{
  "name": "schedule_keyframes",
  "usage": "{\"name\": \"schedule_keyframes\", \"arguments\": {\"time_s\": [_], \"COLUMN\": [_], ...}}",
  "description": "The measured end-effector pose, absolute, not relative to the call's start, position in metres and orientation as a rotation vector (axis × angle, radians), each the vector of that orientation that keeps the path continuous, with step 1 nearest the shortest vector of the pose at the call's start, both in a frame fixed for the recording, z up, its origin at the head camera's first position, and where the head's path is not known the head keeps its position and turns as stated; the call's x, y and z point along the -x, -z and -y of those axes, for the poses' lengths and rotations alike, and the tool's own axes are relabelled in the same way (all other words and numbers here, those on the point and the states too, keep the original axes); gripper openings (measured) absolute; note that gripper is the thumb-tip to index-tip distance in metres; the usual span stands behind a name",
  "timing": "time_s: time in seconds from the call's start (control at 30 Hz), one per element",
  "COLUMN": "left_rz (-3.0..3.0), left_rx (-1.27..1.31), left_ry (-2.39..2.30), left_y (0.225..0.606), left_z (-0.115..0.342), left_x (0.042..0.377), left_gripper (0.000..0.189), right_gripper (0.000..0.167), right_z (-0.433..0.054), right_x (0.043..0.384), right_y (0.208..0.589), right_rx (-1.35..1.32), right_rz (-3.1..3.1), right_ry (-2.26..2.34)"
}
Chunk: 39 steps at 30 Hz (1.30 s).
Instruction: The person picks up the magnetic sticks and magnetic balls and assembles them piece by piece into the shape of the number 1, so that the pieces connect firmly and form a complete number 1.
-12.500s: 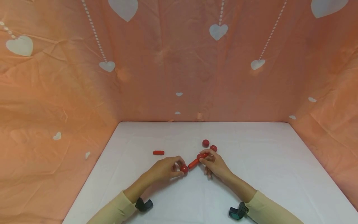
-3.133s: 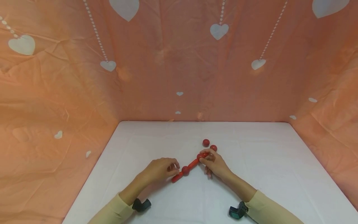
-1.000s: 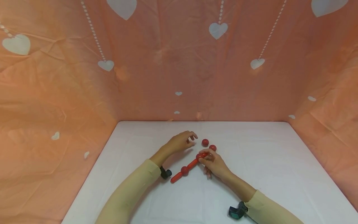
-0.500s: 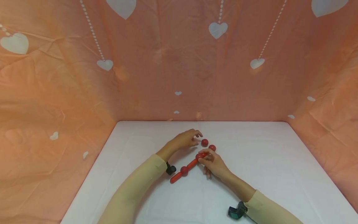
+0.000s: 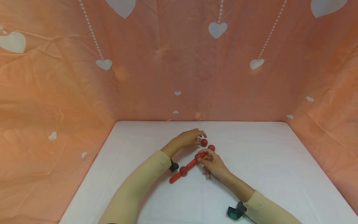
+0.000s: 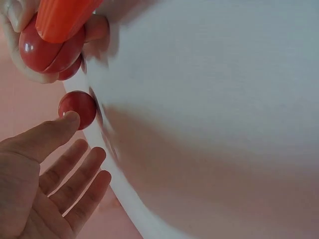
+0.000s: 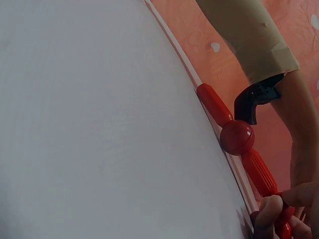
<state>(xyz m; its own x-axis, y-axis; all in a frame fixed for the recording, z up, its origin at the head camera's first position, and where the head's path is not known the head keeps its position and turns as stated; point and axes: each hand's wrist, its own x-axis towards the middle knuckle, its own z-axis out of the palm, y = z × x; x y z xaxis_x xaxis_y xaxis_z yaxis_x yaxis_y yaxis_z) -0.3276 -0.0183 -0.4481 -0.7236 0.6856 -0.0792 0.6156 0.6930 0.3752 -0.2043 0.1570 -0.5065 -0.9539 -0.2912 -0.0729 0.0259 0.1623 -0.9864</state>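
Observation:
A slanting row of red rods and balls lies on the white table. From its near end come a rod (image 5: pixel 175 178), a ball (image 5: pixel 183 170), a ridged rod (image 7: pixel 259 173) and another ball (image 6: pixel 52 49). My right hand (image 5: pixel 214 165) pinches the row at that last ball; its fingers partly cover the rod beyond. A further ball (image 5: pixel 211 147) shows just past these fingers. My left hand (image 5: pixel 191 137) is at a loose red ball (image 5: pixel 204 142) behind the row. In the left wrist view its thumb overlaps this ball and the other fingers are extended.
Dark wrist cameras sit on both wrists, the left one (image 5: pixel 174 166) close above the row's near half. The white table (image 5: pixel 251 149) meets a peach cloth backdrop (image 5: pixel 179 62) with white hearts at its back and sides.
The near ball and the rod from the back left joined the row's near end. My left hand then moved to the back, right up to the loose ball. My right hand stayed put.

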Motion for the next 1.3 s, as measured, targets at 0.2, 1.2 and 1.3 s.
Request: {"name": "schedule_keyframes", "arguments": {"time_s": [0.2,1.2,1.3], "left_rz": [-2.679,-2.721,-2.727], "left_rx": [-1.071,-0.894,-0.92], "left_ry": [-0.412,-0.508,-0.529], "left_y": [0.45,0.451,0.451], "left_z": [0.011,0.024,0.031], "left_x": [0.331,0.325,0.326], "left_gripper": [0.042,0.029,0.029], "right_gripper": [0.04,0.039,0.038], "right_z": [-0.157,-0.157,-0.157], "right_x": [0.205,0.205,0.204], "right_y": [0.508,0.509,0.508], "right_rx": [0.263,0.252,0.268], "right_rz": [-2.191,-2.199,-2.207], "right_ry": [1.865,1.878,1.882]}}
